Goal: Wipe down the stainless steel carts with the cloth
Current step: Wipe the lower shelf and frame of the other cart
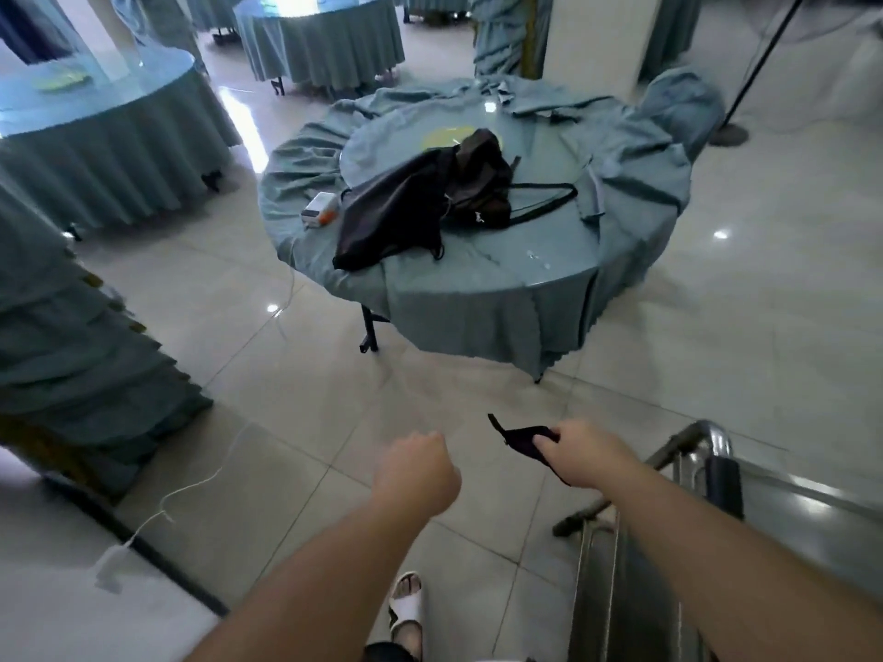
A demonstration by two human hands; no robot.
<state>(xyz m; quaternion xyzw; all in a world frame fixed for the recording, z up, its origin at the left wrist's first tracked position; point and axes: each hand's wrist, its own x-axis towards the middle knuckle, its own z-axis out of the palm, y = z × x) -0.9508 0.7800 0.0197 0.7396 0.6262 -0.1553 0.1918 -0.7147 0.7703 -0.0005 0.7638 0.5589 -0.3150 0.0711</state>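
Holding the dark cloth (pixel 528 444) pinched in the right hand (pixel 580 453), left hand (pixel 414 473) curled empty, the person must next bring it to the steel cart (pixel 688 444).

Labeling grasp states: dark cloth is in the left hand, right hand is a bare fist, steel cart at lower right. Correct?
Hands are swapped. The head view shows the right hand gripping the dark cloth, while the left hand is the bare fist holding nothing. The steel cart is at lower right, as you said.
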